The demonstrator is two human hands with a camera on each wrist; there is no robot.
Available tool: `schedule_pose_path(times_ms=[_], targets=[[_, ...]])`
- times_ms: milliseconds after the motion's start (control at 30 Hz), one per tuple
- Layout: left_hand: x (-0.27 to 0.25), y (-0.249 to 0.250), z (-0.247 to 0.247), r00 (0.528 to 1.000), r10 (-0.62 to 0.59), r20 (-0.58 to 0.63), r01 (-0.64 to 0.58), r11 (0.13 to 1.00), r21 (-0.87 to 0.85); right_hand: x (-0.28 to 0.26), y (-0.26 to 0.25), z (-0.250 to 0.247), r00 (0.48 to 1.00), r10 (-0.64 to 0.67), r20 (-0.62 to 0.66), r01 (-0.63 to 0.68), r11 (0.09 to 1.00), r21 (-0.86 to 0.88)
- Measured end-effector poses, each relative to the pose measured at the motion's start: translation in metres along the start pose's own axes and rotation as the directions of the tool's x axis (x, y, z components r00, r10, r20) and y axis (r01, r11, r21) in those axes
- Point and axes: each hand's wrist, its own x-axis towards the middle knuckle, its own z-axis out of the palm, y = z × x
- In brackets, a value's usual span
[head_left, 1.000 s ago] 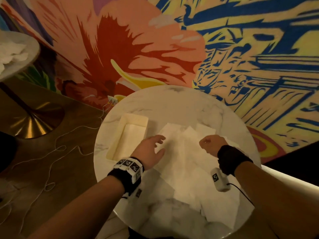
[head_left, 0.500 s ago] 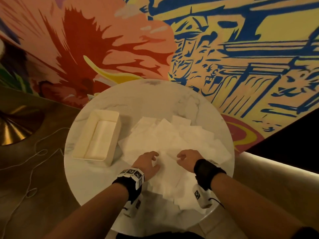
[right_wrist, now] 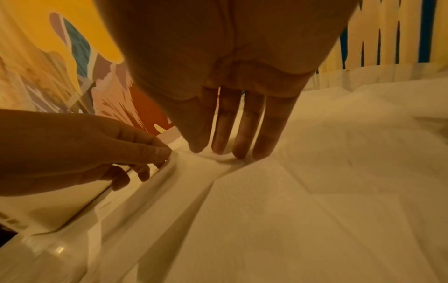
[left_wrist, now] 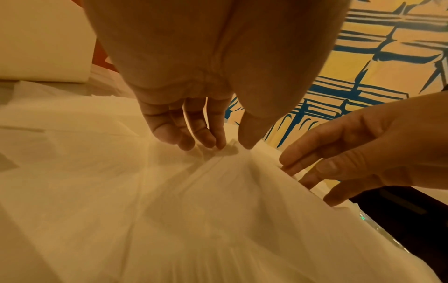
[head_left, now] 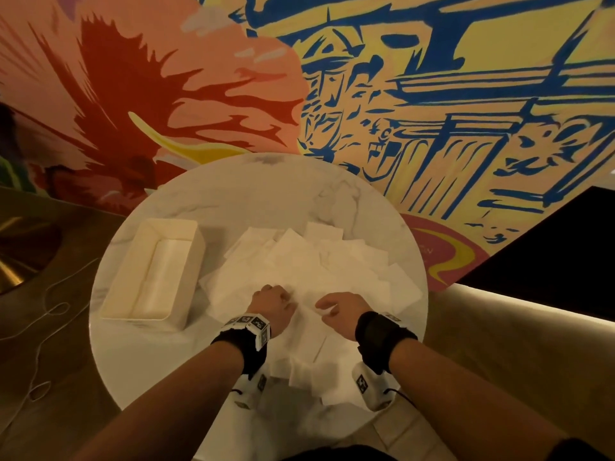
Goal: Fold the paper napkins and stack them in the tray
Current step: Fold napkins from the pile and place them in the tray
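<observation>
Several white paper napkins (head_left: 316,271) lie spread and overlapping across the middle of the round marble table (head_left: 233,194). A cream rectangular tray (head_left: 116,294) stands at their left. Both hands are at the near part of the pile, close together. My left hand (head_left: 276,304) pinches a raised fold of the top napkin (left_wrist: 194,191) between thumb and curled fingers (left_wrist: 218,141). My right hand (right_wrist: 218,151), just to its right, has its fingers (right_wrist: 240,149) pointing down, tips and thumb gathered on the same napkin's edge. The sheet rises in a ridge between them.
A painted mural wall (head_left: 399,94) stands right behind the table. Thin white cables (head_left: 43,327) trail over the floor at the left. A pale curved bench edge (head_left: 515,314) runs along the right side. Bare marble shows at the table's far side.
Both hands have drawn back toward the near edge and closer together. The left hand went from spread flat on the pile to pinching the top napkin, which now lifts between the hands.
</observation>
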Motion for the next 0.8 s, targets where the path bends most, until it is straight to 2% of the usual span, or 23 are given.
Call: schedule_pose_path(times_ms=[200,267,367,533,667,800], targets=[[0.001,0.002,-0.008,0.995,0.080,-0.055,-0.086,0.988,-0.125,0.000,0.001,-0.001,1.000,-0.009,-0.016,0.010,1.000,0.027],[-0.002,0.003,-0.014,0.991,0.090,-0.098,-0.108,0.976,-0.191,0.000,-0.001,-0.005,0.998,-0.011,-0.061,0.012,1.000,0.022],[-0.006,0.002,-0.027,0.981,0.093,-0.169,-0.138,0.950,-0.281,0.000,-0.005,-0.012,0.992,0.024,-0.125,-0.011,0.994,0.107],[-0.015,0.000,-0.055,0.954,0.117,-0.275,-0.215,0.908,-0.361,0.001,-0.024,-0.015,0.999,0.018,-0.047,-0.005,0.964,0.266],[-0.020,-0.007,-0.074,0.939,0.083,-0.333,-0.215,0.898,-0.383,0.010,-0.044,-0.010,0.997,-0.032,-0.067,0.055,0.918,0.393],[-0.021,-0.021,-0.086,0.947,0.030,-0.319,-0.190,0.854,-0.484,0.010,-0.067,-0.009,0.975,-0.139,-0.174,0.194,0.914,0.356]])
